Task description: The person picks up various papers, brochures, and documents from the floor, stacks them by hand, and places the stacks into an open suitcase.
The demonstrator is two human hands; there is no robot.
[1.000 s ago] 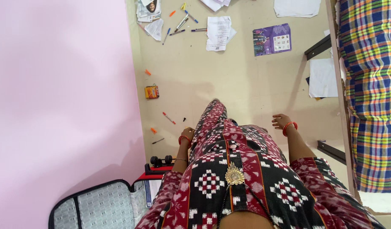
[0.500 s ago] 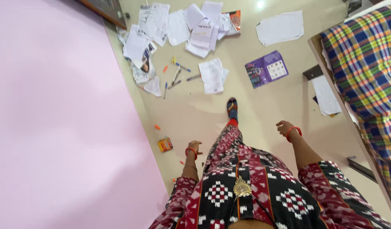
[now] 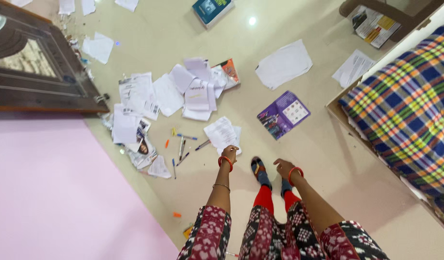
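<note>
Littered floor [image 3: 318, 159], scattered papers [image 3: 183, 94] (pens [image 3: 183, 147] too), empty hands

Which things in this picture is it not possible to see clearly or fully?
- Head view: left hand palm, turned away; its grip cannot be told.
- Pens: too small to tell kinds.
- Bed: cut off by right edge.
- Papers: overlapping, lower sheets hidden.
- Door: cut off at left edge.
</note>
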